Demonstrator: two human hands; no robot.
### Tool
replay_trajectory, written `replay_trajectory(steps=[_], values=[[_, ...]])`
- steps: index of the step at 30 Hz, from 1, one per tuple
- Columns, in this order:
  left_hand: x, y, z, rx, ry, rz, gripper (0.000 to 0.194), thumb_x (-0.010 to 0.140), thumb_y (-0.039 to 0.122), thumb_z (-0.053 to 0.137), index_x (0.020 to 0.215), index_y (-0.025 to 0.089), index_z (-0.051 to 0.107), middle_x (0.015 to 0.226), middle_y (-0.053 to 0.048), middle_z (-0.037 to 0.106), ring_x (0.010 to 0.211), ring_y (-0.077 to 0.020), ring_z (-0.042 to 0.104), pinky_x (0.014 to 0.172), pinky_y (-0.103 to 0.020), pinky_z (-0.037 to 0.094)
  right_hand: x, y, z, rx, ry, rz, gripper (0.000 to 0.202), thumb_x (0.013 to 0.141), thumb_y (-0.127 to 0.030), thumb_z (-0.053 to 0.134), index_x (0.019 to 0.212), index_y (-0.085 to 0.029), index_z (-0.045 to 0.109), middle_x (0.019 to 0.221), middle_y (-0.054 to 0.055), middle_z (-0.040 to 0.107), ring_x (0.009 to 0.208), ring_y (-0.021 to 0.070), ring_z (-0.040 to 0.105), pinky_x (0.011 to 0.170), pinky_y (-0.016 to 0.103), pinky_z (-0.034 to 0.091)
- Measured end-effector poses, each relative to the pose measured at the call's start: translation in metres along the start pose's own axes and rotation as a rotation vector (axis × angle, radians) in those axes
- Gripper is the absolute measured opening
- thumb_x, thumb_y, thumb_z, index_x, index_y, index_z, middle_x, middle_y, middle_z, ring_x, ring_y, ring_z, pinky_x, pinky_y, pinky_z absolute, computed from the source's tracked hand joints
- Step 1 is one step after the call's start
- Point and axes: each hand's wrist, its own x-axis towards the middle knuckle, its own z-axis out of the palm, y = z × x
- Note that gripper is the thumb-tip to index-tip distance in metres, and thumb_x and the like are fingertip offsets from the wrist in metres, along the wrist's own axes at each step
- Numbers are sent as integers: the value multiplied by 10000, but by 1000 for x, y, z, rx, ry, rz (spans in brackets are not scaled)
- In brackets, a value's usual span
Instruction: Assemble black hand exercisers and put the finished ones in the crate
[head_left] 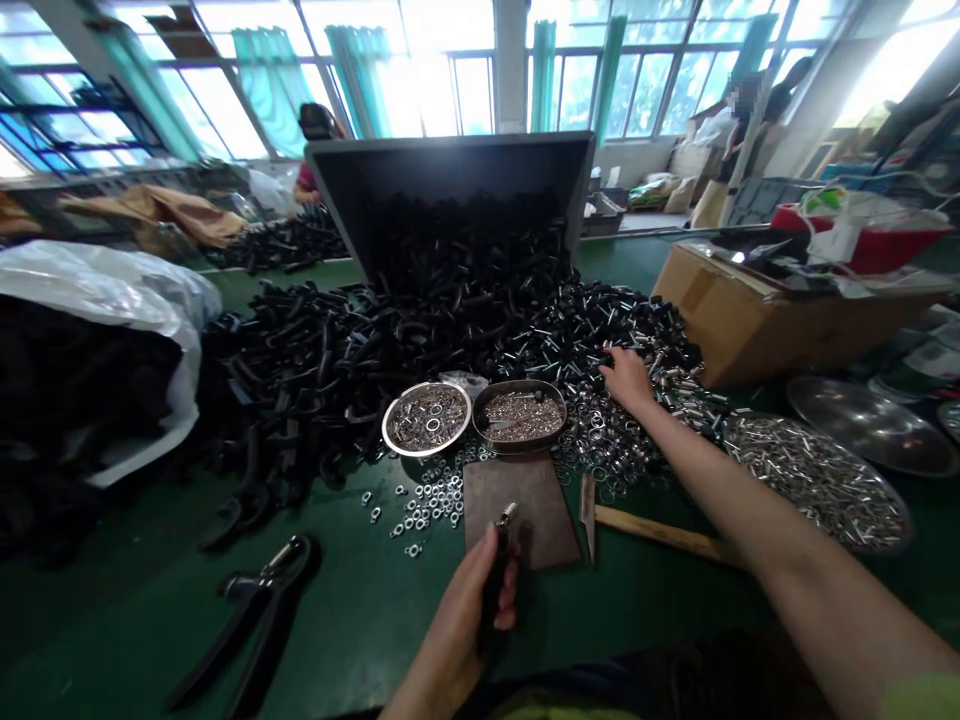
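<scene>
My left hand (484, 600) is wrapped round a black handle part with a metal spring (510, 512) at its top, above the near part of a brown metal plate (525, 490). My right hand (626, 380) reaches to the pile of black knobs with metal screws (555, 335); its fingertips are at a black piece, and whether they grip it is unclear. Below that hand lie loose metal rings (600, 445). A round dish (388, 440) and an oval tin (477, 430) of small metal parts stand behind the plate. An assembled black hand grip (262, 610) lies at the front left.
A hammer (667, 530) lies right of the plate. Black handles (300, 370) spread behind, before a tipped grey bin (450, 145). A plastic bag (127, 290) stands left, a cardboard box (735, 315) and a tray of pins (817, 480) right. People (319, 125) are in the background.
</scene>
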Motion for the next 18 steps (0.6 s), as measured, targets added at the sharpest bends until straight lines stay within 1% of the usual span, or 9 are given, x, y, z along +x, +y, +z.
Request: replay_trajectory(steps=[2,4,6,8,10,11,13,15,18], values=[[7,2,-3,-74,12,-16,606,751,708,472,875,123,571,641,17,447,478,-44,324,391,-151,212,17,10,5,-44,12,8,266,788,-197,553,1024,-100,629,1018,189,608,1005,301,522,861,420,379],[12,7,-4,-152,37,-27,570,776,683,462,846,128,571,639,7,472,473,-53,351,389,-156,241,24,14,7,-68,17,-2,244,790,-182,538,990,-91,644,988,192,615,970,308,538,839,433,391],[15,13,-5,-260,61,-29,424,823,554,502,767,136,548,612,8,475,465,-60,369,397,-162,261,21,11,6,-77,30,-24,267,804,-156,500,1022,-81,634,1048,203,594,996,309,534,852,437,390],[18,19,-5,-391,52,-21,303,845,405,495,687,147,507,559,14,450,454,-69,372,416,-174,285,6,0,-1,-59,60,-88,285,805,-144,492,1053,-92,623,1116,192,567,1055,299,512,897,429,379],[21,25,-6,-493,17,12,258,838,331,464,648,157,484,509,17,419,446,-83,371,442,-193,315,-23,-20,-12,23,87,-217,256,799,-166,525,1028,-132,635,1106,151,580,1068,278,512,925,415,382],[22,26,-6,-522,4,32,252,832,324,457,644,160,486,492,19,408,445,-89,371,455,-201,327,-42,-32,-19,110,78,-301,228,803,-189,542,1004,-159,644,1070,125,601,1028,261,537,911,409,405],[23,28,-6,-546,-17,63,248,821,329,460,640,162,490,476,19,402,448,-95,374,471,-210,336,-87,-59,-31,292,-77,-414,203,824,-231,553,1003,-205,645,1053,87,622,964,232,578,849,387,460],[23,28,-4,-551,-36,79,241,807,327,469,632,162,490,471,19,401,452,-97,376,482,-213,339,-131,-84,-37,404,-215,-503,191,838,-232,551,1005,-235,643,1050,70,635,992,227,582,873,395,463],[18,25,3,-532,-57,98,223,782,314,476,624,158,496,474,12,420,467,-101,393,503,-223,354,-179,-110,-33,476,-302,-601,202,857,-188,516,1007,-235,643,1012,72,646,962,209,600,851,371,483]])
